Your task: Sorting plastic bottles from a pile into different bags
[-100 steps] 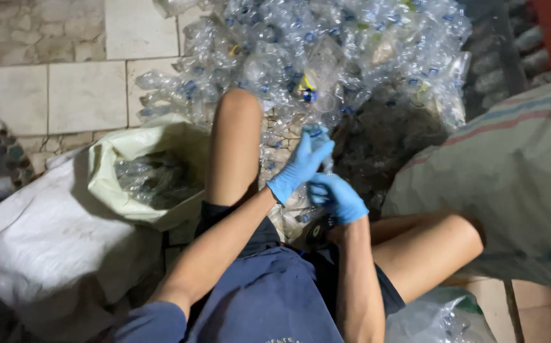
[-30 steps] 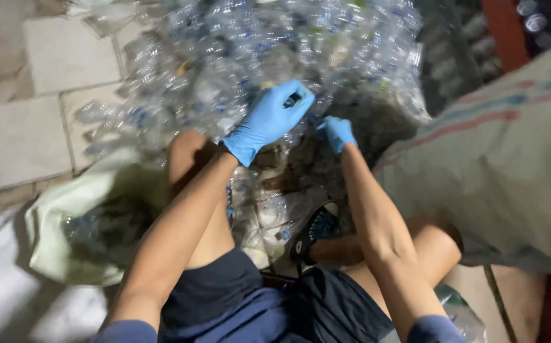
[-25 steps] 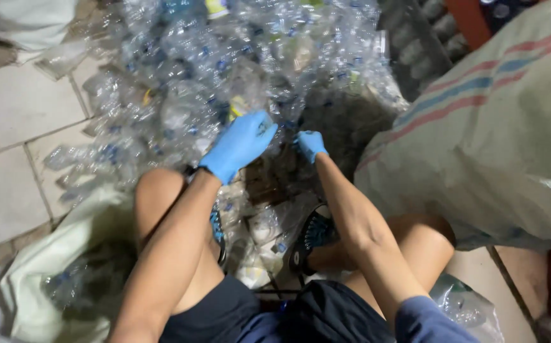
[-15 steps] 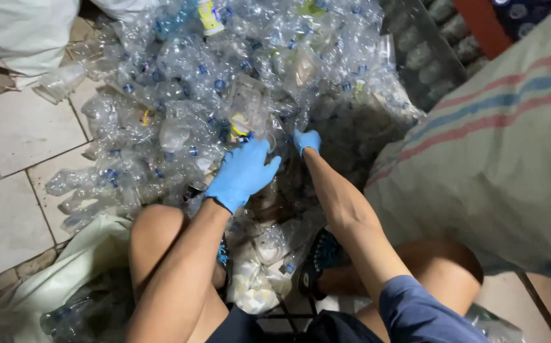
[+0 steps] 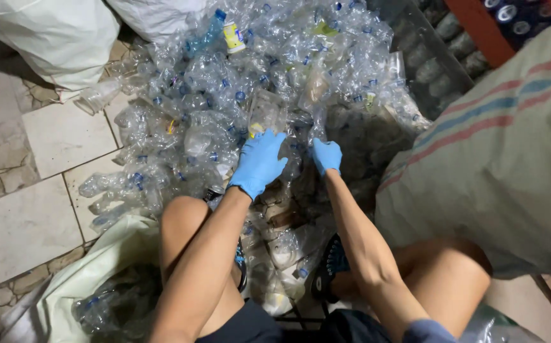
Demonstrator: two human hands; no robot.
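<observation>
Both my hands wear blue gloves and reach into a big pile of crushed clear plastic bottles (image 5: 224, 95) on the floor. My left hand (image 5: 257, 162) lies on the pile with fingers spread, touching a crumpled clear bottle with a yellow cap (image 5: 264, 114). My right hand (image 5: 326, 155) is curled around another clear bottle (image 5: 318, 121) at the pile's near edge; the grip is partly hidden. My bare knees frame more flattened bottles (image 5: 275, 254) between my legs.
An open pale green sack (image 5: 107, 273) holding bottles lies at lower left. A large striped woven sack (image 5: 497, 152) fills the right. White sacks (image 5: 53, 32) stand at top left. Tiled floor (image 5: 27, 165) runs along the left. A bottle with a yellow label (image 5: 233, 35) lies atop the pile.
My view has tilted up and toward the pile. Both hands have reached farther forward into the bottles, the left one lowering from mid-air onto the pile.
</observation>
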